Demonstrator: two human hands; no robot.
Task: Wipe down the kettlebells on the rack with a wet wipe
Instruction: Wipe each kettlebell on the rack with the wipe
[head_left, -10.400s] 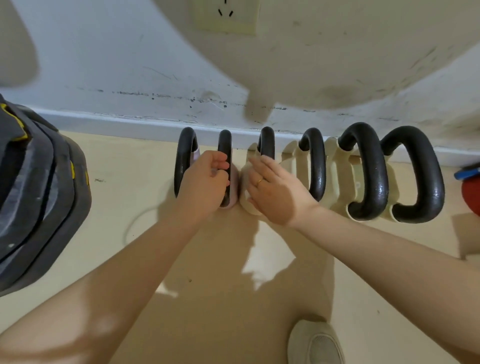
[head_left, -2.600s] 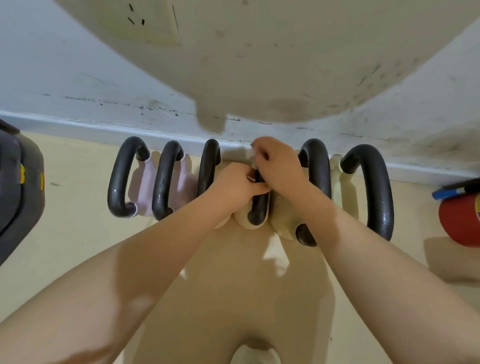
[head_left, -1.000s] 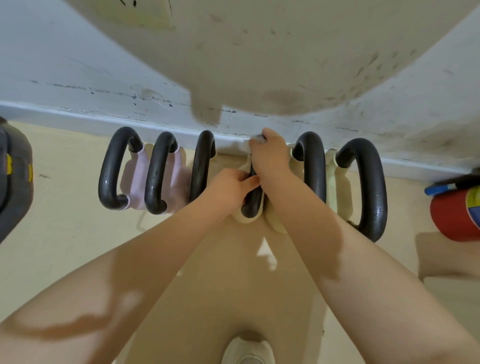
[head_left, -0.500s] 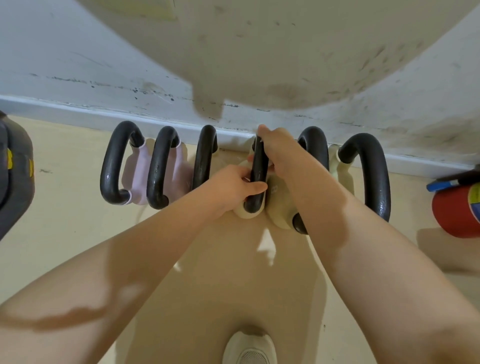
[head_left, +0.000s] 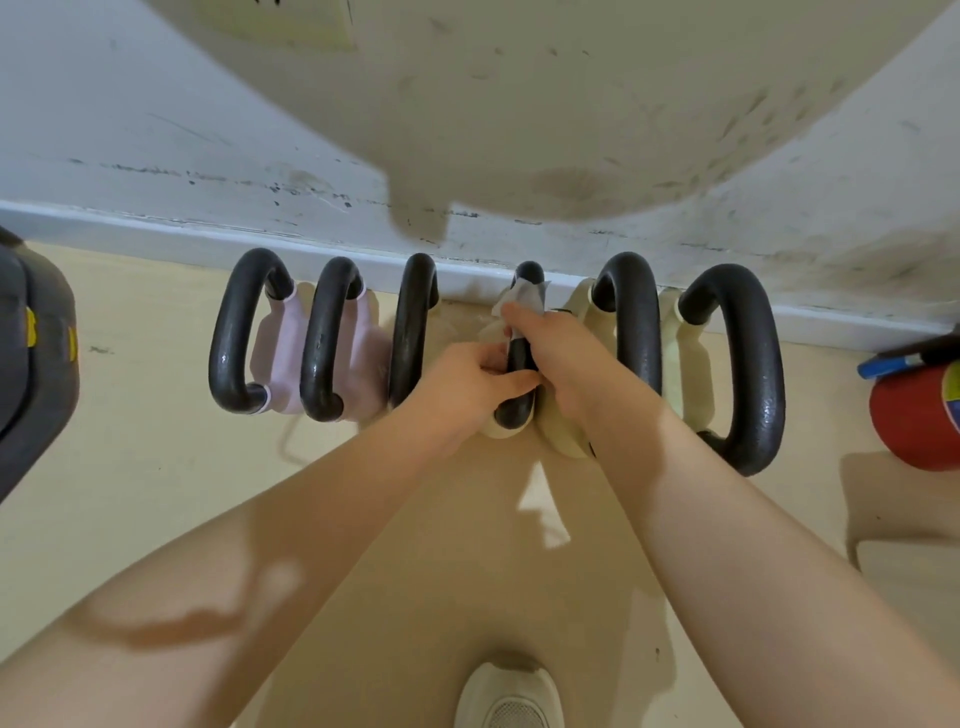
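At frame centre, the right hand (head_left: 558, 358) has slid back down the fourth kettlebell (head_left: 517, 395) handle, fingers closed around the wet wipe (head_left: 524, 299), whose edge now shows. The left hand (head_left: 467, 387) grips its base. Two kettlebells remain, likely unwiped.

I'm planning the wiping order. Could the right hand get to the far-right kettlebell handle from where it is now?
Probably yes. The right hand grips the wet wipe on the fourth handle; the far-right handle stands bare, with only one handle between, easily passed over.
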